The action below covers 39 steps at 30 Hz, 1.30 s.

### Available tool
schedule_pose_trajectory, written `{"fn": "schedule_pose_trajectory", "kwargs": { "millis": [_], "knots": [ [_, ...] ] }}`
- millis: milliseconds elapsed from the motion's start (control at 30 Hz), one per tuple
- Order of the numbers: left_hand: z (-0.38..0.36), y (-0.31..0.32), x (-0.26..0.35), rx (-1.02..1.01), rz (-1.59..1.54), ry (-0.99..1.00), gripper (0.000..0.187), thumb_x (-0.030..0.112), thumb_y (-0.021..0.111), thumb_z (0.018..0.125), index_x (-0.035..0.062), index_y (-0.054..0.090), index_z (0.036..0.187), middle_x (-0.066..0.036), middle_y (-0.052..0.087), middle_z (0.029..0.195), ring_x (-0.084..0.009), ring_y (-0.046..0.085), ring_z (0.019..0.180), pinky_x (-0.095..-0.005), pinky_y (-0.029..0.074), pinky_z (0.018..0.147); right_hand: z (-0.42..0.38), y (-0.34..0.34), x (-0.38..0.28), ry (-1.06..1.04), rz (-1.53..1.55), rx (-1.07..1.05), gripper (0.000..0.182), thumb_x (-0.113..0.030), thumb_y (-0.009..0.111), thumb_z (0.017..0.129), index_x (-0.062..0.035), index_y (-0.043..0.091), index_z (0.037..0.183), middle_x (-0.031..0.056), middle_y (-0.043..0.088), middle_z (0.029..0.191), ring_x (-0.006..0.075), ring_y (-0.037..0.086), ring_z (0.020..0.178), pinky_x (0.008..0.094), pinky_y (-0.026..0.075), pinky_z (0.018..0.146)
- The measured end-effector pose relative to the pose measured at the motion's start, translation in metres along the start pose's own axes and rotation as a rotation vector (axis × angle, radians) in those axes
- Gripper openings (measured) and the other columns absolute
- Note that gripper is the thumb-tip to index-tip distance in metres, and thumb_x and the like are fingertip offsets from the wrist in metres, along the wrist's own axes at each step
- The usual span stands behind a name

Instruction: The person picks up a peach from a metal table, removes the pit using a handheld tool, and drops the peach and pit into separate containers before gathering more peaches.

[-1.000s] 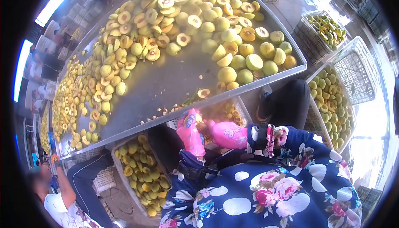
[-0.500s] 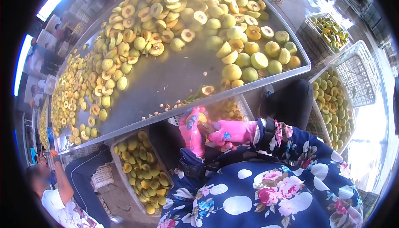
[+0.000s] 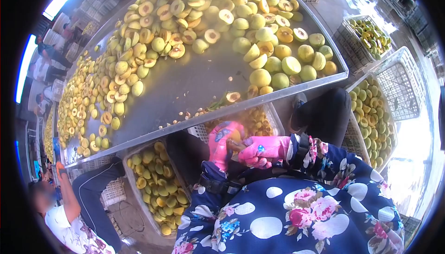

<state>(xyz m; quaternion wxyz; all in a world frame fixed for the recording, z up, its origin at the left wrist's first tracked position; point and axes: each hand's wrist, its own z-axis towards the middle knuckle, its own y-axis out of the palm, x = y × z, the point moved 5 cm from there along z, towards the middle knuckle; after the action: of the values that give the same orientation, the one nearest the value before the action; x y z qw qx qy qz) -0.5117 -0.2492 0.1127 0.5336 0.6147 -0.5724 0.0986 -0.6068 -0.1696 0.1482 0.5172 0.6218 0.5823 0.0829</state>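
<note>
My left hand (image 3: 223,144), in a pink patterned glove, is closed around a yellow peach half (image 3: 237,135) over a crate of cut fruit. My right hand (image 3: 265,151), gloved in the same pink, is closed on a small brownish tool (image 3: 237,145) whose tip meets the fruit; its exact kind is hard to make out. Both hands are close together, below the table's near edge. Beneath them, the crate (image 3: 276,120) holds yellow peach pieces. Just beyond the rim, one halved peach (image 3: 233,97) with a brown centre lies among scattered pits.
A metal-rimmed table (image 3: 185,87) carries a large heap of halved yellow-green peaches (image 3: 139,50). Crates of peaches stand at left (image 3: 157,184) and right (image 3: 366,115). A co-worker (image 3: 65,217) sits at the lower left. More crates (image 3: 361,41) stand on the floor.
Both hands have moved slightly right and down, still together, with the fruit and tool between them. The co-worker's raised arm has shifted a little.
</note>
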Motion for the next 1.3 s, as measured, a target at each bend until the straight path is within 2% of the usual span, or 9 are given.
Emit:
{"fn": "schedule_pose_trajectory", "kwargs": {
  "millis": [200, 300, 400, 500, 533, 667, 800, 900, 1300],
  "knots": [
    [0.007, 0.013, 0.007, 0.049, -0.155, -0.003, 0.022, 0.021, 0.061, 0.087, 0.0014, 0.062, 0.096, -0.011, 0.065, 0.089, -0.0189, 0.063, 0.075, -0.0318, 0.053, 0.064, -0.022, 0.011, -0.014, -0.129, 0.014, 0.049, 0.023, -0.022, 0.055, 0.089, -0.0087, 0.049, 0.072, -0.0054, 0.039, 0.053, 0.0039, 0.036, 0.039, 0.0196, 0.028, 0.035],
    [-0.020, 0.005, 0.054, 0.323, 1.119, 0.946, 0.021, 0.025, 0.065, 0.085, 0.0034, 0.067, 0.087, -0.004, 0.065, 0.078, -0.0175, 0.064, 0.077, -0.0276, 0.051, 0.068, -0.038, -0.023, -0.006, -0.038, -0.078, 0.147, 0.019, -0.021, 0.057, 0.088, -0.0020, 0.057, 0.093, -0.0036, 0.044, 0.056, 0.0050, 0.041, 0.040, 0.0202, 0.031, 0.036],
    [-0.036, -0.049, 0.059, 0.210, 0.751, 0.377, 0.023, 0.022, 0.068, 0.082, 0.0039, 0.066, 0.096, -0.004, 0.066, 0.086, -0.0168, 0.064, 0.083, -0.0289, 0.051, 0.072, -0.032, -0.072, 0.017, 0.202, -0.524, 0.499, 0.019, -0.020, 0.057, 0.088, -0.0020, 0.056, 0.096, -0.0010, 0.049, 0.058, 0.0076, 0.045, 0.042, 0.0214, 0.036, 0.038],
    [-0.089, -0.113, 0.079, 0.248, 0.042, 0.283, 0.026, 0.017, 0.054, 0.092, -0.0007, 0.058, 0.112, -0.013, 0.063, 0.106, -0.0219, 0.062, 0.096, -0.0334, 0.056, 0.073, -0.031, -0.074, 0.023, 0.254, -0.548, 0.576, 0.018, -0.020, 0.056, 0.088, -0.0032, 0.053, 0.092, 0.0010, 0.051, 0.060, 0.0098, 0.048, 0.042, 0.0231, 0.039, 0.038],
    [-0.112, -0.139, 0.086, 0.382, 0.595, 0.501, 0.029, 0.013, 0.051, 0.094, -0.0010, 0.052, 0.119, -0.016, 0.059, 0.113, -0.0219, 0.060, 0.101, -0.0369, 0.056, 0.076, -0.029, -0.076, 0.023, 0.252, -0.532, 0.588, 0.018, -0.020, 0.056, 0.088, -0.0033, 0.052, 0.093, 0.0013, 0.051, 0.060, 0.0099, 0.048, 0.042, 0.0235, 0.038, 0.038],
    [-0.237, -0.257, 0.083, 0.952, 1.138, 0.519, 0.040, 0.007, 0.064, 0.082, 0.0025, 0.052, 0.120, -0.009, 0.056, 0.117, -0.0200, 0.056, 0.102, -0.0394, 0.050, 0.087, -0.027, -0.079, 0.031, 0.273, -0.560, 0.587, 0.017, -0.019, 0.056, 0.088, -0.0030, 0.050, 0.093, 0.0022, 0.051, 0.061, 0.0106, 0.049, 0.043, 0.0243, 0.038, 0.037],
    [-0.363, -0.399, 0.008, 1.197, -0.174, 0.560, 0.040, 0.032, 0.054, 0.090, 0.0081, 0.052, 0.122, -0.005, 0.052, 0.115, -0.0192, 0.049, 0.107, -0.0422, 0.045, 0.087, -0.016, -0.069, 0.035, 0.318, -0.612, 0.576, 0.016, -0.017, 0.055, 0.088, -0.0023, 0.049, 0.092, 0.0025, 0.051, 0.060, 0.0111, 0.048, 0.042, 0.0244, 0.038, 0.037],
    [-0.415, -0.423, -0.004, 1.591, -0.285, 0.556, 0.032, 0.028, 0.060, 0.088, 0.0085, 0.055, 0.113, -0.004, 0.052, 0.108, -0.0201, 0.050, 0.104, -0.0419, 0.047, 0.085, -0.007, -0.075, 0.042, 0.295, -0.678, 0.585, 0.016, -0.018, 0.056, 0.087, -0.0023, 0.052, 0.090, 0.0019, 0.052, 0.062, 0.0107, 0.048, 0.046, 0.0249, 0.039, 0.041],
    [-0.398, -0.390, -0.008, 1.571, 0.551, 0.506, 0.042, 0.015, 0.063, 0.087, -0.0020, 0.051, 0.124, -0.008, 0.056, 0.116, -0.0167, 0.053, 0.102, -0.0289, 0.044, 0.090, 0.001, -0.085, 0.060, 0.283, -0.767, 0.644, 0.024, -0.017, 0.059, 0.083, 0.0008, 0.057, 0.099, 0.0022, 0.057, 0.082, 0.0108, 0.051, 0.073, 0.0262, 0.043, 0.067]
  ]
}}
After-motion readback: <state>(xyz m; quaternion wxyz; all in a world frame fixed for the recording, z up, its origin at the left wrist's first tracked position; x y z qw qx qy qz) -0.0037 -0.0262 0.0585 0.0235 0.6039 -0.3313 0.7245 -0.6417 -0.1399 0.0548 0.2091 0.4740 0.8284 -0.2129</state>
